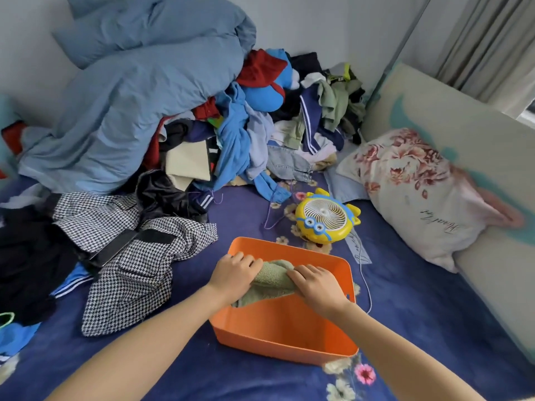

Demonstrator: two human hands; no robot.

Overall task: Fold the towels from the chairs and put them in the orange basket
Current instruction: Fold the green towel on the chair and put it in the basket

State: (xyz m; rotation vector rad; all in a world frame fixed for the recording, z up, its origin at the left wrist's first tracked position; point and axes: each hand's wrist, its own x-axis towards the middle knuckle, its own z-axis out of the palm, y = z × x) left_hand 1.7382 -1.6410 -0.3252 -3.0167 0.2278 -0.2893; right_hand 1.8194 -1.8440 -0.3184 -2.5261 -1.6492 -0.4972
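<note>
An orange basket [286,342] stands on the dark blue bed sheet in front of me. A folded pale green towel [270,280] sits inside it, over the far half. My left hand [233,274] grips the towel's left end with curled fingers. The towel's right end is held by my right hand [317,285], fingers curled over the fold. Both hands reach down into the basket. The towel's lower part is hidden behind the hands.
A houndstooth garment [136,256] lies left of the basket. Behind it rises a pile of clothes [254,134] and a blue duvet [130,91]. A yellow toy fan [325,217] sits beyond the basket, and a floral pillow [419,192] lies at right.
</note>
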